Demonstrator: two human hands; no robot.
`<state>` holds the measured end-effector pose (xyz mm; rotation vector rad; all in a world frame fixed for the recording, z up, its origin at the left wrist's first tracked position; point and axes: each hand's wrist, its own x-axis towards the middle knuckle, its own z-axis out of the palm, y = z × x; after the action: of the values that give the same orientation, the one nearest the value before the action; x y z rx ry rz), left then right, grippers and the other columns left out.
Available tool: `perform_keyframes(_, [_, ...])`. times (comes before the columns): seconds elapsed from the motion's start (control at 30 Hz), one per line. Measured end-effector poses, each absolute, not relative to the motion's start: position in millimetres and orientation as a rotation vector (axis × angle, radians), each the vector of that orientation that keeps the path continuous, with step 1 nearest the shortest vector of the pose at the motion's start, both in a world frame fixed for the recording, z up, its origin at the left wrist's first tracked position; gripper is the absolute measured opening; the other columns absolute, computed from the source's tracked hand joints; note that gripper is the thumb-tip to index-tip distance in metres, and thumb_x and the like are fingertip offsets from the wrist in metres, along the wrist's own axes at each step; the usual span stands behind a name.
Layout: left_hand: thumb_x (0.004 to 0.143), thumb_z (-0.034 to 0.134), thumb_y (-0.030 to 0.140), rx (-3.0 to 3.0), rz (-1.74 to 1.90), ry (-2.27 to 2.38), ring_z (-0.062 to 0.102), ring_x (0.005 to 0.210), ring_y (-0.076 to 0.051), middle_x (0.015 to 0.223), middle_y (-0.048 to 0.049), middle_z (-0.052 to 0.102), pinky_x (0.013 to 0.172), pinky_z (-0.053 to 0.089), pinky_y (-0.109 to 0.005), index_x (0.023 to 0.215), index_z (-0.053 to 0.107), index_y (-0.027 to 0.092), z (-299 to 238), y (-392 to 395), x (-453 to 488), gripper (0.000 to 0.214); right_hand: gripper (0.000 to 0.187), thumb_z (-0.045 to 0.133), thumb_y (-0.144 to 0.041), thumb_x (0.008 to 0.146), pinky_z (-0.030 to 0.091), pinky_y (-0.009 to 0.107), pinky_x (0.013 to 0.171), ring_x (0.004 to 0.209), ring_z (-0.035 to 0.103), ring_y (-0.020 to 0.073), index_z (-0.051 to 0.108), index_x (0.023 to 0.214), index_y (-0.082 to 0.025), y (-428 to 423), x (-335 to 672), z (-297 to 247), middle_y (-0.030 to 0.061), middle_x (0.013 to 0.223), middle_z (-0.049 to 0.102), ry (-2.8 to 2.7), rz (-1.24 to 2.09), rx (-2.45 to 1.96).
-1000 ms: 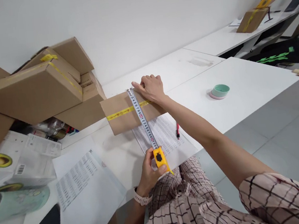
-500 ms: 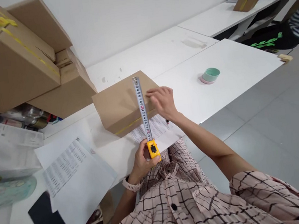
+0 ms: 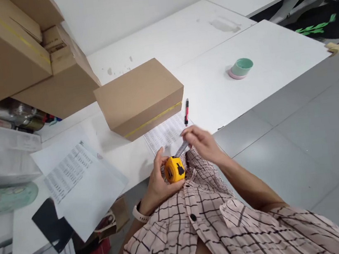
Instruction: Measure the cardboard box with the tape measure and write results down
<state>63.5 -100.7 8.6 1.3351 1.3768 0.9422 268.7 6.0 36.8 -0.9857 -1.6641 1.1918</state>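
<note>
My left hand [image 3: 160, 178] is closed round a yellow tape measure [image 3: 174, 169], held over my lap at the table's front edge. A short length of its metal blade [image 3: 181, 148] sticks out to the upper right. My right hand [image 3: 201, 143] pinches the outer end of that blade. Beyond both hands a closed cardboard box [image 3: 140, 95] with a yellow tape strip lies on the table. A printed sheet [image 3: 167, 133] is partly under the box's front. To the right of the box lies a red and black pen [image 3: 186, 112], apart from my right hand.
A green cup [image 3: 242, 67] on a pink base stands to the right on the white table [image 3: 215, 96]. Printed papers [image 3: 80, 188] and a black flat piece [image 3: 53, 225] lie at the left. Large cardboard boxes [image 3: 66, 80] are stacked at the back left.
The long blade has drawn back from the box into the tape measure, leaving a short piece out. My right hand has left the box and come down to the blade's end. The view has shifted.
</note>
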Motion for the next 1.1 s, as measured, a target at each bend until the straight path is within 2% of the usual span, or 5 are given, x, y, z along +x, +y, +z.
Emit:
perform_keyframes(0.3, [0.060,0.095,0.032,1.933,1.476,1.605,0.055,0.131,-0.032,0.140,-0.0112,0.054,0.112,0.045,-0.049,0.141,0.045,0.022,93,-43,2,0.096,0.034,0.045,-0.051,0.099,0.051,0.042,0.082,0.088,0.066,0.0241,0.062,0.106,-0.023,74,286,1,0.0094,0.095,0.070,-1.545,0.634,-1.693])
perform_keyframes(0.5, [0.088,0.072,0.043,2.350,1.115,1.699,0.044,0.141,-0.032,0.144,-0.0118,0.050,0.118,0.032,-0.053,0.140,0.044,0.006,121,88,-21,0.069,0.053,0.045,-0.058,0.097,0.043,0.042,0.081,0.095,0.065,0.0277,0.054,0.124,-0.013,150,272,-15,0.0219,0.105,0.070,-1.797,0.463,-1.991])
perform_keyframes(0.73, [0.095,0.062,0.046,2.522,0.887,1.779,0.033,0.148,-0.040,0.152,-0.0214,0.041,0.117,0.020,-0.060,0.139,0.046,-0.003,99,124,-27,0.068,0.036,0.046,-0.010,0.092,0.042,0.043,0.080,0.088,0.064,0.0258,0.058,0.126,-0.016,150,275,-24,0.0215,0.110,0.069,-1.986,0.456,-1.905])
perform_keyframes(0.87, [0.090,0.070,0.023,2.626,1.460,1.677,0.049,0.140,-0.028,0.146,-0.0078,0.057,0.122,0.032,-0.052,0.135,0.056,0.023,82,51,-8,0.047,0.026,0.049,-0.017,0.090,0.048,0.039,0.076,0.075,0.063,0.0214,0.066,0.110,-0.017,135,307,-26,0.0116,0.085,0.069,-1.639,0.769,-1.672])
perform_keyframes(1.1, [0.093,0.061,0.022,2.436,1.143,1.725,0.066,0.118,-0.028,0.119,-0.0139,0.074,0.099,0.054,-0.046,0.121,0.065,0.016,-33,-94,52,0.029,0.036,0.069,-0.046,0.081,0.060,0.037,0.074,0.085,0.073,0.0208,0.066,0.112,-0.028,26,327,-8,0.0046,0.094,0.076,-1.052,1.566,-1.016])
